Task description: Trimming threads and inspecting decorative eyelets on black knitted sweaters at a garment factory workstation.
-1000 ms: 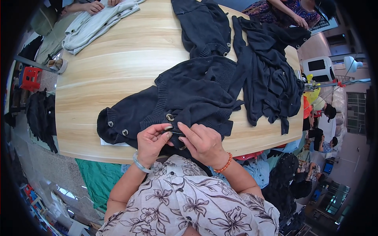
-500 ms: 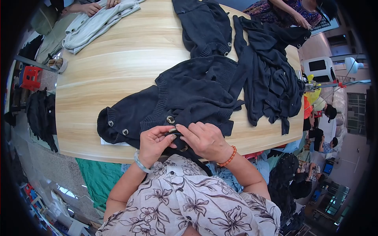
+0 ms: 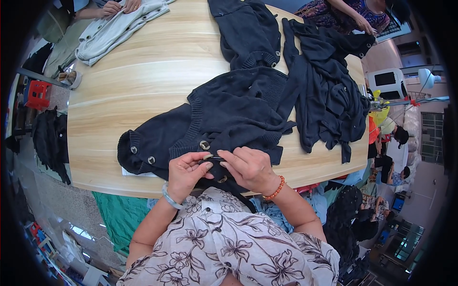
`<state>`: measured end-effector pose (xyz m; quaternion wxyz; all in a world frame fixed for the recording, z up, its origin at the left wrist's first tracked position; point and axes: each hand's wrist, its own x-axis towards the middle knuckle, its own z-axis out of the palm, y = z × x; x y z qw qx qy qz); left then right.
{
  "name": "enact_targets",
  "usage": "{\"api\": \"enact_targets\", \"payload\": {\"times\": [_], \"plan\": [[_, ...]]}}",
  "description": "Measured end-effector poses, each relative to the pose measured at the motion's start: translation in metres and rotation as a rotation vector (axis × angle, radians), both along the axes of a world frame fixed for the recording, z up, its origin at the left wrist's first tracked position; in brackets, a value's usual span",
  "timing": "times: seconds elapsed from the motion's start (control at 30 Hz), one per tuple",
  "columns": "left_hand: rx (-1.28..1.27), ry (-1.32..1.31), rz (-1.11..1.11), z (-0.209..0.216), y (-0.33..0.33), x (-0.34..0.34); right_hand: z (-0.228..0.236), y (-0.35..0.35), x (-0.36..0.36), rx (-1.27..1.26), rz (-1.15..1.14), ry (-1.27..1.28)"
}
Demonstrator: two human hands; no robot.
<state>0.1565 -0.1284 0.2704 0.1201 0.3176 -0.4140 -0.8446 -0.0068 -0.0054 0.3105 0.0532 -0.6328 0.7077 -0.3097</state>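
A dark navy knit cardigan (image 3: 238,109) with ribbed bands lies spread on the table before me. My left hand (image 3: 186,174), a pale bangle at its wrist, pinches the cardigan's front edge at a button (image 3: 208,156). Just right of it, my right hand (image 3: 250,169), wearing an orange bead bracelet, has thumb and forefinger closed together. Something thin and dark spans the small gap between my fingertips; its kind is unclear. Another mottled button (image 3: 204,145) sits just above my left fingertips, and one more (image 3: 222,179) shows between my hands.
More dark knits (image 3: 329,100) lie heaped on the right of the wooden table (image 3: 138,90), another (image 3: 250,33) at the far side. One person's hands (image 3: 119,7) handle a cream cardigan (image 3: 119,33) at far left; another person's hand (image 3: 365,25) touches the heap at far right.
My right hand has shifted slightly right, widening the gap to my left fingertips. The left hand keeps its pinch at the button, nearly in place.
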Motion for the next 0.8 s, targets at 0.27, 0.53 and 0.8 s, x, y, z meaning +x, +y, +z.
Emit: {"api": "enact_targets", "payload": {"times": [0.27,0.53,0.8], "plan": [[0.035,-0.01,0.015,-0.004,-0.002,0.001,-0.001,0.008,0.003,0.099,-0.258,-0.396],[-0.155,-0.005,0.063,-0.003,-0.018,0.005,-0.049,-0.016,0.005,0.039,-0.439,-0.66],[-0.255,-0.117,0.568,-0.06,-0.076,0.025,-0.087,-0.007,0.004,0.158,-0.429,-0.704]]}}
